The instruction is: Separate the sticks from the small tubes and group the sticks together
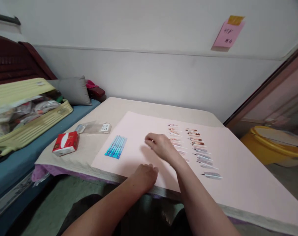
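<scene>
My right hand (pixel 160 144) hovers over the pink sheet (pixel 139 124), its fingers curled in and nothing seen sticking out of them. Near the table's front edge my left hand (pixel 147 175) rests with bent fingers, and no object shows in it. To the left of both lies a neat row of blue pens (pixel 116 147), side by side. Right of my right hand, slim pens with pale and brown patterns (pixel 197 142) are laid out in two columns. My right hand and forearm partly cover the nearer column (pixel 175 132). Greyish pens (pixel 211 175) end the farther column.
A red tissue pack (pixel 66 143) and a clear plastic package (pixel 93 127) lie on the table's left. Beyond them stands a bed with a yellow open case (pixel 32 121) and a grey pillow (pixel 72 90). A yellow tub (pixel 274 144) is at the right. The wall bounds the back.
</scene>
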`<state>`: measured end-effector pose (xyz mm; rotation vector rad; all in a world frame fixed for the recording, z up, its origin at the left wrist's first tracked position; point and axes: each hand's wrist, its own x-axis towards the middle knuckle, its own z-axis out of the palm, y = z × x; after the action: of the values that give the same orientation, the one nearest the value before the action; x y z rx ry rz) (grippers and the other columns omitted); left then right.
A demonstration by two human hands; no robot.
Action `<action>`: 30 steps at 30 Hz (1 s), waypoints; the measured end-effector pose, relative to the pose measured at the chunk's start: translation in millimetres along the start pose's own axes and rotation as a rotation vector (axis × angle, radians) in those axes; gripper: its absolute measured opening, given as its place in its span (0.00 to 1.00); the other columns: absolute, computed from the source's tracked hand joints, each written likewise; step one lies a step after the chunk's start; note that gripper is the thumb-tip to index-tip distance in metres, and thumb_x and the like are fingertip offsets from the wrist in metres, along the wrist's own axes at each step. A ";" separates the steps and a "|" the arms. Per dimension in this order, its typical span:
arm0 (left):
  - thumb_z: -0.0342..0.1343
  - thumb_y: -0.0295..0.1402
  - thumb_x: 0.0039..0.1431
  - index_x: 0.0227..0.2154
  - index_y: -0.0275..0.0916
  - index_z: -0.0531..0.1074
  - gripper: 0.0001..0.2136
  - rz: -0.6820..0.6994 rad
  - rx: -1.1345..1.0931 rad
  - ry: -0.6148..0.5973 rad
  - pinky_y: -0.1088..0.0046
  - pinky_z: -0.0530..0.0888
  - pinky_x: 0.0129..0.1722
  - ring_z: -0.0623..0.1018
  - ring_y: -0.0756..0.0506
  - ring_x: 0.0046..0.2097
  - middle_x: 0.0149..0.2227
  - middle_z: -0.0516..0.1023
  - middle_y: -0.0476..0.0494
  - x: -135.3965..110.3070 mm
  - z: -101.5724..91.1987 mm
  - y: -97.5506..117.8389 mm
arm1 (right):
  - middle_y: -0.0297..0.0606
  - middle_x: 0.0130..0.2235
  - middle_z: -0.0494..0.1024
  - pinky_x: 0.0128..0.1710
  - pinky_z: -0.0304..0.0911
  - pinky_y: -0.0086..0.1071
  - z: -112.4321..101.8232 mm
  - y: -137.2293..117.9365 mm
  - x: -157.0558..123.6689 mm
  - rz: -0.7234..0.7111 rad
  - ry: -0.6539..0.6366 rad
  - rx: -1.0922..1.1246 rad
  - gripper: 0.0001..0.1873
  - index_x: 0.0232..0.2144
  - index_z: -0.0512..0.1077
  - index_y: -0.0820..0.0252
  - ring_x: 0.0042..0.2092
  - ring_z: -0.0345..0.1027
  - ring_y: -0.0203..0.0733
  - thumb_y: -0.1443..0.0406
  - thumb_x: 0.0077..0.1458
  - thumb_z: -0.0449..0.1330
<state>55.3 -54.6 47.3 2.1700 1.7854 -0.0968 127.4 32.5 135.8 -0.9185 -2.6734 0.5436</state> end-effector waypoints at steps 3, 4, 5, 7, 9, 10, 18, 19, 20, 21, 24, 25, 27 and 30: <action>0.52 0.31 0.54 0.41 0.36 0.66 0.11 0.026 -0.050 0.067 0.63 0.68 0.38 0.73 0.38 0.39 0.38 0.71 0.35 -2.9 -1.7 -5.4 | 0.41 0.31 0.75 0.28 0.52 0.28 35.2 71.3 28.8 0.356 0.005 -0.153 0.12 0.30 0.72 0.61 0.32 0.66 0.38 0.64 0.56 0.50; 0.52 0.32 0.53 0.41 0.37 0.66 0.12 0.035 -0.094 0.076 0.63 0.68 0.38 0.73 0.39 0.39 0.39 0.71 0.35 -2.6 -3.3 -7.6 | 0.42 0.32 0.75 0.28 0.52 0.28 47.1 89.0 32.8 0.447 -0.030 -0.180 0.11 0.31 0.72 0.61 0.33 0.67 0.39 0.64 0.56 0.50; 0.52 0.32 0.53 0.41 0.37 0.66 0.12 0.042 -0.150 0.082 0.63 0.68 0.39 0.73 0.39 0.40 0.39 0.72 0.36 -1.5 -5.4 -9.9 | 0.42 0.33 0.75 0.28 0.52 0.28 58.3 102.6 35.0 0.511 -0.066 -0.193 0.11 0.33 0.72 0.61 0.33 0.67 0.39 0.64 0.56 0.50; 0.50 0.32 0.54 0.41 0.38 0.67 0.12 0.032 -0.295 0.110 0.62 0.67 0.41 0.73 0.39 0.41 0.39 0.72 0.37 3.2 -10.0 -14.1 | 0.43 0.37 0.74 0.29 0.54 0.28 77.6 118.3 36.1 0.533 -0.083 -0.200 0.11 0.36 0.71 0.61 0.35 0.67 0.40 0.64 0.56 0.51; 0.49 0.32 0.54 0.40 0.38 0.69 0.11 -0.012 -0.494 0.154 0.62 0.66 0.42 0.72 0.40 0.41 0.39 0.73 0.38 10.0 -14.4 -16.5 | 0.43 0.41 0.72 0.31 0.55 0.28 92.4 122.8 36.6 0.531 -0.082 -0.203 0.12 0.40 0.69 0.59 0.38 0.67 0.40 0.64 0.54 0.53; 0.50 0.32 0.53 0.39 0.38 0.70 0.11 -0.045 -0.631 0.176 0.62 0.65 0.43 0.72 0.40 0.41 0.38 0.73 0.39 13.6 -16.1 -16.8 | 0.44 0.43 0.71 0.33 0.56 0.29 98.3 122.8 37.5 0.521 -0.074 -0.205 0.13 0.42 0.69 0.59 0.39 0.67 0.41 0.64 0.54 0.53; 0.55 0.31 0.50 0.37 0.35 0.67 0.10 -0.725 -2.077 0.339 0.72 0.69 0.35 0.72 0.47 0.38 0.39 0.70 0.40 29.6 -12.7 -21.6 | 0.41 0.36 0.75 0.33 0.55 0.26 119.4 110.4 47.1 0.404 -0.087 -0.085 0.10 0.34 0.72 0.62 0.37 0.67 0.38 0.72 0.52 0.52; 0.54 0.31 0.50 0.36 0.35 0.67 0.09 -0.825 -2.121 0.379 0.72 0.69 0.35 0.72 0.48 0.38 0.39 0.70 0.40 31.4 -11.2 -25.4 | 0.40 0.34 0.75 0.32 0.55 0.25 118.8 107.1 47.2 0.378 -0.094 -0.059 0.09 0.32 0.72 0.62 0.36 0.67 0.37 0.71 0.51 0.53; 0.54 0.31 0.51 0.35 0.35 0.67 0.08 -0.903 -2.140 0.413 0.72 0.69 0.34 0.72 0.48 0.38 0.40 0.69 0.40 33.4 -9.9 -29.5 | 0.38 0.33 0.76 0.32 0.55 0.24 117.8 103.4 46.9 0.351 -0.101 -0.035 0.08 0.31 0.73 0.62 0.35 0.66 0.35 0.71 0.50 0.54; 0.54 0.31 0.51 0.34 0.35 0.67 0.07 -0.959 -2.148 0.439 0.72 0.69 0.34 0.71 0.48 0.38 0.40 0.69 0.40 35.5 -8.6 -33.6 | 0.36 0.31 0.76 0.31 0.55 0.24 116.4 99.4 46.3 0.320 -0.110 -0.008 0.07 0.30 0.73 0.61 0.33 0.66 0.34 0.70 0.49 0.55; 0.53 0.32 0.54 0.31 0.37 0.66 0.04 -0.966 -2.180 0.464 0.72 0.69 0.33 0.72 0.49 0.35 0.36 0.69 0.43 40.7 -4.5 -43.2 | 0.33 0.27 0.75 0.28 0.55 0.22 111.7 87.0 42.4 0.190 -0.159 0.154 0.04 0.27 0.73 0.61 0.30 0.66 0.32 0.70 0.46 0.58; 0.52 0.31 0.54 0.30 0.37 0.66 0.03 -0.925 -2.204 0.467 0.73 0.69 0.33 0.72 0.50 0.34 0.35 0.70 0.44 41.8 -2.8 -45.1 | 0.32 0.26 0.74 0.27 0.55 0.22 110.3 83.4 40.9 0.148 -0.177 0.225 0.04 0.26 0.73 0.62 0.28 0.65 0.32 0.70 0.45 0.58; 0.52 0.28 0.54 0.29 0.38 0.66 0.00 -0.832 -2.255 0.493 0.75 0.69 0.33 0.72 0.51 0.32 0.32 0.71 0.46 42.7 0.5 -47.0 | 0.32 0.24 0.73 0.25 0.55 0.22 107.0 78.6 38.7 0.089 -0.215 0.356 0.04 0.26 0.74 0.62 0.25 0.64 0.31 0.69 0.46 0.58; 0.52 0.25 0.53 0.28 0.37 0.67 0.02 -0.831 -2.282 0.592 0.77 0.69 0.31 0.73 0.52 0.30 0.30 0.71 0.46 42.0 3.4 -47.7 | 0.32 0.23 0.73 0.24 0.56 0.23 99.7 82.0 40.1 0.110 -0.220 0.400 0.11 0.27 0.74 0.63 0.23 0.64 0.31 0.63 0.53 0.54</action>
<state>18.7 -8.3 23.5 -0.2168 1.1880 1.5353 104.6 91.7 16.4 -0.9323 -2.5589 1.2146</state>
